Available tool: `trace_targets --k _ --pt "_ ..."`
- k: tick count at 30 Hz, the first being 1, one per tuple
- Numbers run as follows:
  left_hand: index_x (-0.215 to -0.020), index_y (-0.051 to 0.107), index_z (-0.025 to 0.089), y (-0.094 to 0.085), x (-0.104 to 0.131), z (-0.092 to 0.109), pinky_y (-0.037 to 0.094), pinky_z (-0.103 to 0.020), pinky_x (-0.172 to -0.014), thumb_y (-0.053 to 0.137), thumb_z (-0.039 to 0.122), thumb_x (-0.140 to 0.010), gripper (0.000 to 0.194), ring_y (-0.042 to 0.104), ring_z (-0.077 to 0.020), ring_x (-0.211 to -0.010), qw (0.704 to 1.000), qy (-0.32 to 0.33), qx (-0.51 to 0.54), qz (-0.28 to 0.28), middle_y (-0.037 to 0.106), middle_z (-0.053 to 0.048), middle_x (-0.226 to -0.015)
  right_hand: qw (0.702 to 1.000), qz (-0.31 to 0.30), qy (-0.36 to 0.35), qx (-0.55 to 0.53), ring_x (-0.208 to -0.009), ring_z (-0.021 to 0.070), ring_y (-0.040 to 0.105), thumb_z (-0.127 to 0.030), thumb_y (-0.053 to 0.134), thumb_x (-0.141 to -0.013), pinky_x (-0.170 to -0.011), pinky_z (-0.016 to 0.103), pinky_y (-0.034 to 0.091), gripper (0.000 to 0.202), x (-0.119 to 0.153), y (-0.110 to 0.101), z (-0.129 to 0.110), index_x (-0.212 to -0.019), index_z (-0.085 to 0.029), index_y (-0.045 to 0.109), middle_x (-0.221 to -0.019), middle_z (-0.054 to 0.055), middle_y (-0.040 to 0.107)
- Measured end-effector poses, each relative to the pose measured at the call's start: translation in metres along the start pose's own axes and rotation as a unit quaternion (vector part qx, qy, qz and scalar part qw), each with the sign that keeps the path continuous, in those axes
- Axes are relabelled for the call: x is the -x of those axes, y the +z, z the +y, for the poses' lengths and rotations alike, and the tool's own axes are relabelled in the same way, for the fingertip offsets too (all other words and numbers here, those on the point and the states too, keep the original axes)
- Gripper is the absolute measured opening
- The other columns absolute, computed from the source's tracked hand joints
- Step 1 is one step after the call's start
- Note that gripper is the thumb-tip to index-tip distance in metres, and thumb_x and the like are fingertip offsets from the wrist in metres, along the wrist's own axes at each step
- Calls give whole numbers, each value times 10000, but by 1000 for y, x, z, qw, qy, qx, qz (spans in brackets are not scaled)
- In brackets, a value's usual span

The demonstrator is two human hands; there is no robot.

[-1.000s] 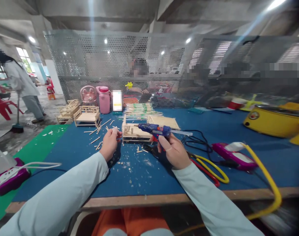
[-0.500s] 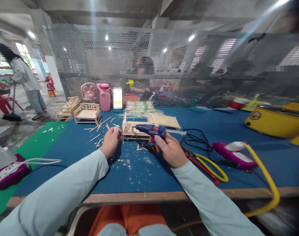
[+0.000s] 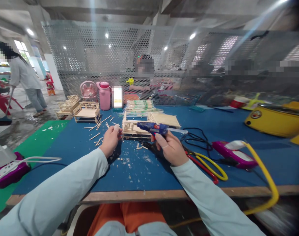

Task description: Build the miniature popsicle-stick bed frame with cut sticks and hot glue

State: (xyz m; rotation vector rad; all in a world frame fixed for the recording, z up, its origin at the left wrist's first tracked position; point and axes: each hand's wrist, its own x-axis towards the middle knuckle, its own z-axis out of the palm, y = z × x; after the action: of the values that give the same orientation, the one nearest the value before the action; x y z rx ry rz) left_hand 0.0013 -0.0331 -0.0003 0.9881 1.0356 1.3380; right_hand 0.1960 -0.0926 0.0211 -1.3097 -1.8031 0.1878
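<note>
My right hand [image 3: 172, 147] is wrapped around a blue glue gun [image 3: 151, 127], its nozzle pointing left over a small stick-built wooden bench [image 3: 137, 135]. A clear glue stick [image 3: 177, 131] juts from the gun's back end. My left hand [image 3: 111, 140] is closed at the bench's left end, thumb and fingers pinched against it; the fingertips are partly hidden. Loose wooden sticks [image 3: 95, 137] lie beyond and left of that hand. A flat slatted panel [image 3: 165, 119] leans behind the bench on the right.
Finished miniature benches [image 3: 86, 113], a pink flask [image 3: 105, 96] and a lit phone [image 3: 117, 97] stand at the back left. Bundled sticks [image 3: 139, 106] lie behind. Cutters with red and yellow handles [image 3: 212, 167], a purple power strip [image 3: 234, 155] and a yellow pot [image 3: 274, 119] are right.
The glue gun has shifted slightly right, its nozzle still over the bench. My left hand stays at the bench's left end. At far left, the person with the broom has moved the broom leftward.
</note>
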Motion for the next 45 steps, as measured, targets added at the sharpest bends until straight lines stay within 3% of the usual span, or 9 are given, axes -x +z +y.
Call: trace_targets --k 25,45 --pt "-694 508 158 0 0 0 407 -228 -634 473 316 -800 194 524 -103 -672 1000 9 -15 -7 553 -8 -753 1000 -17 -10 -12 -483 135 469 -505 318 -879 -569 282 388 400 -1 3 0 -684 -209 505 -502 -20 475" --pt "-693 500 151 1 1 1 417 -231 -631 472 301 -809 191 526 -104 -685 1000 4 -8 -5 555 -16 -771 999 3 -18 30 -606 181 519 -441 334 -880 -680 312 404 345 -1 1 2 -677 -223 510 -512 1 489"
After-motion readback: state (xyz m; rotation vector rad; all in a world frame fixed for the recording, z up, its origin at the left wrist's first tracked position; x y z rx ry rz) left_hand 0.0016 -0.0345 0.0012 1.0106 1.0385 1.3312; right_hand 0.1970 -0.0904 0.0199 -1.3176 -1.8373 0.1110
